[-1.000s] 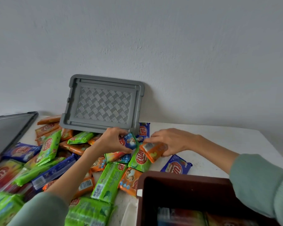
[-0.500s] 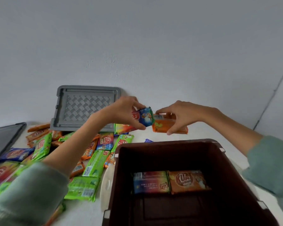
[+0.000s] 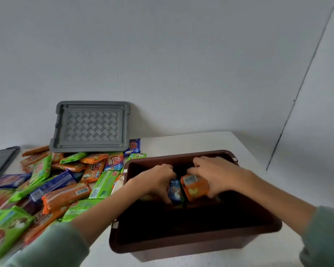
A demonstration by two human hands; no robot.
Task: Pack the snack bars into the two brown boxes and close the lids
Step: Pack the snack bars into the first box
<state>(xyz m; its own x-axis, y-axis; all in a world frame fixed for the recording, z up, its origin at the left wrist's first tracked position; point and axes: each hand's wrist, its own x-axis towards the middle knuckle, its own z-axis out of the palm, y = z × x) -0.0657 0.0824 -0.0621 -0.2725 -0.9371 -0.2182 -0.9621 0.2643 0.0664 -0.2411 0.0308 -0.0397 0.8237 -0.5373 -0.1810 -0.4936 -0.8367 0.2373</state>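
- Left hand [image 3: 158,182] grips a blue snack bar [image 3: 175,190] inside the brown box [image 3: 191,241].
- Right hand [image 3: 216,174] grips an orange, barcode-labelled snack bar [image 3: 196,187] beside it.
- Box sits lidless on the bench [image 3: 181,143].

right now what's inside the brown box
The left hand grips a blue bar, the right hand an orange bar. Anything beneath is hidden by hands and shadow.

Smooth, faintly shiny plastic on the rectangular dark brown box [image 3: 181,242]. Matt grey plastic lid [image 3: 92,126] at 10 o'clock, embossed basket-weave centre. Pretty glossy, crinkly film on the colourful snack bar wrappers [image 3: 66,196] at 9.
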